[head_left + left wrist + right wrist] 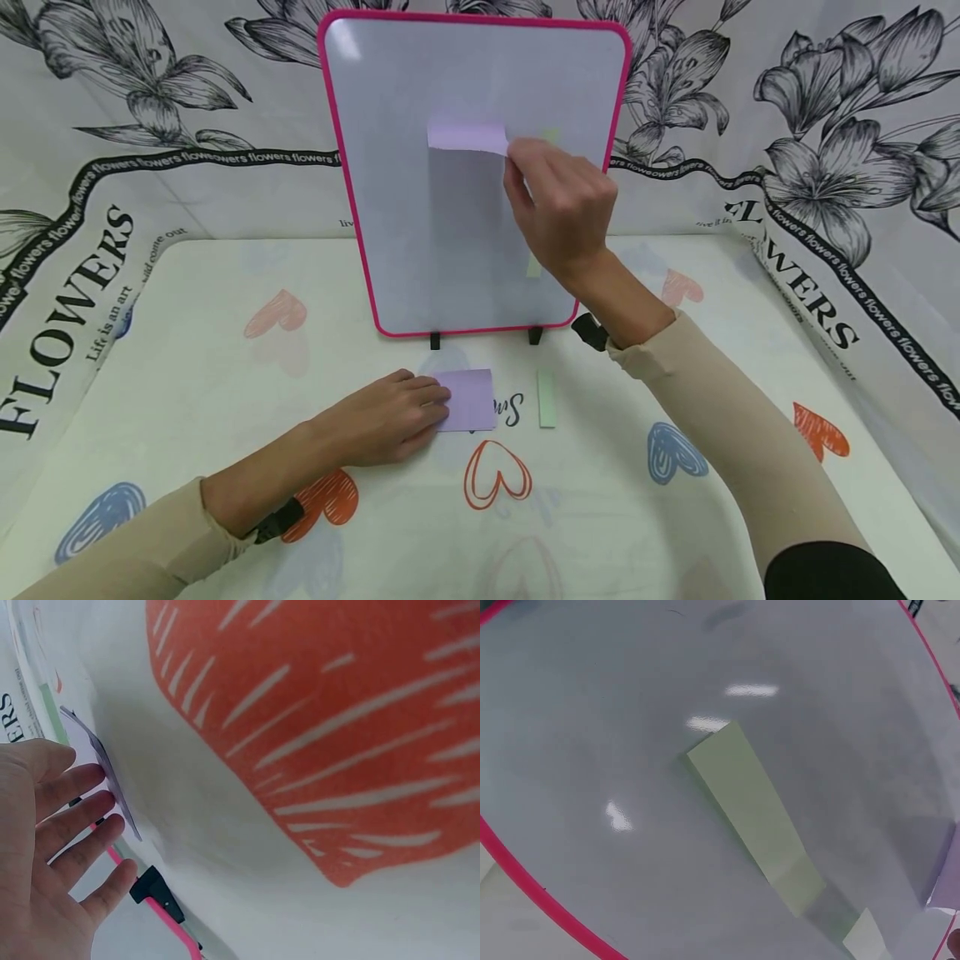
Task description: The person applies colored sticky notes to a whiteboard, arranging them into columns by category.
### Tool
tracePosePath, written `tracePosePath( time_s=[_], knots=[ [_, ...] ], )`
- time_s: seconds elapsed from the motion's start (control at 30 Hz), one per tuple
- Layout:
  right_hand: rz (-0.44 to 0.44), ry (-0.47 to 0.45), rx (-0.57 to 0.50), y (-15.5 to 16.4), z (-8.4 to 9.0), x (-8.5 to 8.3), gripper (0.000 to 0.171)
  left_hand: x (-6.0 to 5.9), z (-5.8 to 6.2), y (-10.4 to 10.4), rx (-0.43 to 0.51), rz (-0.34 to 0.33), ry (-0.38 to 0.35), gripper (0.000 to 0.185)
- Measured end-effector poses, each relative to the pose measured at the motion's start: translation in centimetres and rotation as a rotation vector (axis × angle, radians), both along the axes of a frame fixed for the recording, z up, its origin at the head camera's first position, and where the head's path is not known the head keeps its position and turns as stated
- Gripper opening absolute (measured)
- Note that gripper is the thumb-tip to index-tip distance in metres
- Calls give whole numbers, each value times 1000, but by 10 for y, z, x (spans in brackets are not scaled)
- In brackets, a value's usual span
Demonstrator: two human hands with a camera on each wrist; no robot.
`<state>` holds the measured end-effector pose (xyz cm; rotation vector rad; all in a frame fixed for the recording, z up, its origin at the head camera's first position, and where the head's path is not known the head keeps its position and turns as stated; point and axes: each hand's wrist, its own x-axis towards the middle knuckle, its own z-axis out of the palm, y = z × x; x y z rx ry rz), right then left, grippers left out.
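Note:
A whiteboard point(390, 225) with a pink frame stands upright on the table. On its surface a purple sticky note point(467, 137) sticks out, casting a shadow below. My right hand point(566, 204) pinches that note at its lower right corner; the right wrist view shows just a fingertip point(954, 942) by the note point(946, 877). My left hand point(401, 417) rests at the left edge of a purple sticky-note pad point(468, 400) on the table. In the left wrist view its fingers point(79, 817) are spread and relaxed, touching the pad point(112, 776).
Pale green paper strips point(742, 802) stick to the whiteboard, partly behind my right hand in the head view. Another green strip point(546, 398) lies on the table right of the pad. Black feet point(535, 335) support the board. The tablecloth point(600, 517) is printed with hearts.

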<state>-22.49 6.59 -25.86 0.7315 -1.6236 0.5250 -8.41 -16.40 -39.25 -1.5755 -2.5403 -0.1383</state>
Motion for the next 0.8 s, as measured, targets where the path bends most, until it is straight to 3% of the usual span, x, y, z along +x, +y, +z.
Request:
tracePosePath(
  time_s=[0.3, 0.4, 0.5, 0.6, 0.8],
  knots=[
    [-6, -33, 69, 3, -8, -1, 10, -2, 5, 3, 28, 9, -29, 13],
    [-2, -55, 91, 5, -9, -1, 11, -8, 17, 7, 82, 20, -45, 11],
    [2, -75, 121, 6, -11, -1, 12, -18, 37, 9, 203, 61, -32, 11],
    [0, -84, 145, 7, -12, -2, 13, -32, 61, 9, 383, 110, 59, 19],
    [-11, -82, 167, 8, -16, -3, 13, -64, 108, 6, 756, 247, 342, 36]
  ],
)
